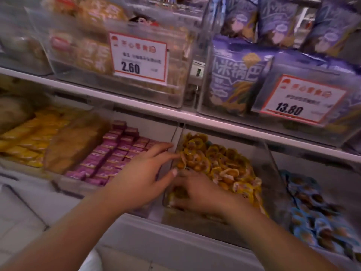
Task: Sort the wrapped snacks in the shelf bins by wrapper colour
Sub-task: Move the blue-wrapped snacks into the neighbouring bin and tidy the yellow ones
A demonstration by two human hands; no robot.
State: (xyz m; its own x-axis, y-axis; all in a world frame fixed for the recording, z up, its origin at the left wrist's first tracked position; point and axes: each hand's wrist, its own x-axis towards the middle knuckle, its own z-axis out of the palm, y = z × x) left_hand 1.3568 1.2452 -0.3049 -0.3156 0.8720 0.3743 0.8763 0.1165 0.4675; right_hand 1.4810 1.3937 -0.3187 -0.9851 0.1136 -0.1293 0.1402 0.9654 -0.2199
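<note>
Lower shelf, middle clear bin (271,165): filled with yellow-wrapped snacks (220,165), small round pieces in crinkled yellow-orange wrappers, heaped loosely and highest at the back. The bin to its left holds purple-wrapped snacks (115,153), small rectangular packets stacked in orderly rows. The bin to the right holds blue-wrapped snacks (312,208), round brown pieces in blue wrappers, lying loose. Further left are yellow packets (29,139) and a large tan bag (72,147).

Left hand (144,178): over the front right corner of the purple bin, fingers (162,148) straight and spread, released, tips reaching the divider wall and the edge of the yellow heap. Thumb tip lies just beside the right hand.

Right hand (197,192): palm down on the front left part of the yellow heap. Its fingers are blurred and partly hidden; whether they grasp a wrapper cannot be told.

Clearance: the upper shelf edge (136,102) overhangs the backs of the bins; the bins are open above at the front. Clear walls separate adjacent bins closely.

Upper shelf: clear boxes of tan packaged goods and purple bags (236,79), with price cards reading 2.60 (138,59) and 13.80 (300,98). Shelving is white. Picture is motion-blurred.
</note>
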